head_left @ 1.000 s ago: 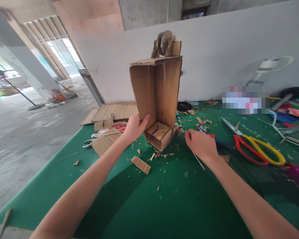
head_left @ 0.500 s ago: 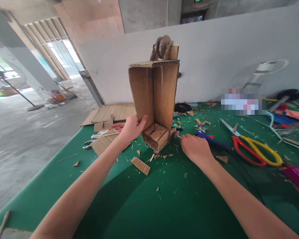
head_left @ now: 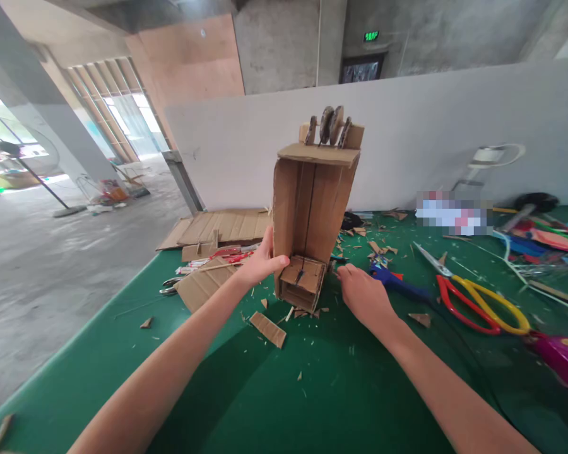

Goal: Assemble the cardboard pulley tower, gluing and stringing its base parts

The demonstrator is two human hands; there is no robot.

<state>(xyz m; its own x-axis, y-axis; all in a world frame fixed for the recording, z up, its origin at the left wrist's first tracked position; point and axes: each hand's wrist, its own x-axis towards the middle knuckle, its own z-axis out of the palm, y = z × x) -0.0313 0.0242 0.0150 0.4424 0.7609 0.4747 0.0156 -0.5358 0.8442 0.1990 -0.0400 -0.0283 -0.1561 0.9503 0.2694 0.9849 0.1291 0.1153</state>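
Note:
A tall open-fronted cardboard model stands on the green table, leaning slightly to the right. On its top are several upright cardboard discs and brackets. Dark strings run down inside to a small cardboard box at the bottom. My left hand grips the model's left wall, thumb over the front edge and fingers behind. Close by the lower right side, my right hand is closed in a pinch. A small stick-like crank handle shows at its fingertips, mostly hidden by them.
Loose cardboard lies at the back left, with a cut strip in front of the model. To the right are a blue-handled tool with a cord, red and yellow scissors and a purple object. Scraps litter the green tabletop.
The cardboard model has turned so its open front faces me more squarely, and its top has swung right. Both hands stay at its sides. The camera view has tipped upward.

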